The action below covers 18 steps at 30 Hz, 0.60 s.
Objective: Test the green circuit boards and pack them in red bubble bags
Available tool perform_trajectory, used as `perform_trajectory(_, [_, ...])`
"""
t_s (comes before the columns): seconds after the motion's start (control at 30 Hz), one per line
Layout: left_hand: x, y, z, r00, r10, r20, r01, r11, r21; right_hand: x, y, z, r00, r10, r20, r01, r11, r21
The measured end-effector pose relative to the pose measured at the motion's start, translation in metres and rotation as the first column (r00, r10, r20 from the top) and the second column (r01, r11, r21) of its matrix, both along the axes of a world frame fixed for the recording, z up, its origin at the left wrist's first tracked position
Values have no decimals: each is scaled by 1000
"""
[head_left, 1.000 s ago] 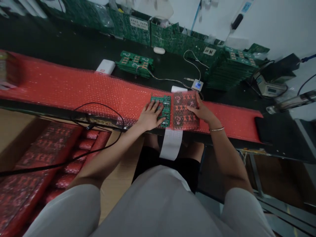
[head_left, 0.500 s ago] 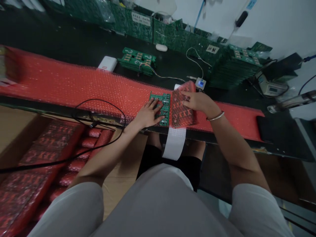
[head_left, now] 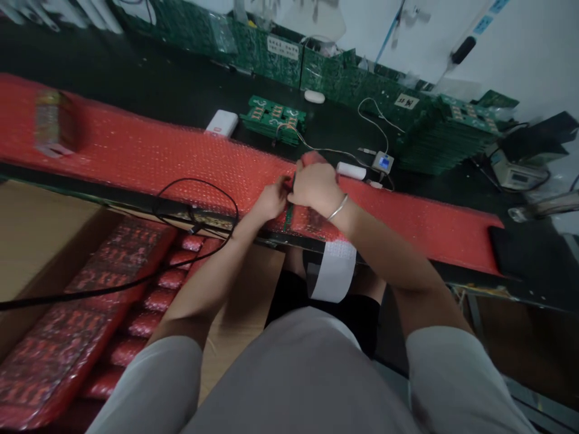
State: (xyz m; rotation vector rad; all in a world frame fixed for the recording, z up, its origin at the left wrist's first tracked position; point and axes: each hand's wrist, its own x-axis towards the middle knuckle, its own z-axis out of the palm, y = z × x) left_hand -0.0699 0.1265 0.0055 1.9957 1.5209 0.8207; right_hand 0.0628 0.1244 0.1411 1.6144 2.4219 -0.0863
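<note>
A long red bubble-wrap sheet lies along the front of the dark bench. Behind it, a flat white rectangular case sits left of a low green circuit-board stack; a tall green circuit-board stack stands farther right. Below, at left, a brown cardboard box holds red bubble-wrapped packs.

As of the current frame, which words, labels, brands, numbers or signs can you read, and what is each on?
None reads clearly enough to quote.
Left paper label on the green partition: small lines, too blurred.
Right paper label, same partition: larger dark characters, too blurred.
White flat block: reddish mark, too small.
Small device with lit blue screen: any digits too small.
Blue stickers, upper right: too blurred.
</note>
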Motion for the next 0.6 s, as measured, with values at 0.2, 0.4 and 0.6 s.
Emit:
perform_trajectory(0.2, [-25, -30, 24, 933, 256, -252, -238, 966, 101, 3, -12, -33, 972, 99, -214, -113, 992, -51])
perform_trajectory(0.4, [-36, -42, 35, 778, 446, -443, -529, 845, -79, 82, -10, -65, 773, -241, -587, 302, 953, 6])
perform_trajectory(0.6, [-31, -17, 43, 954, 234, -189, -273, 938, -215, 103, 0, -98, 448, -389, -805, 123, 919, -375])
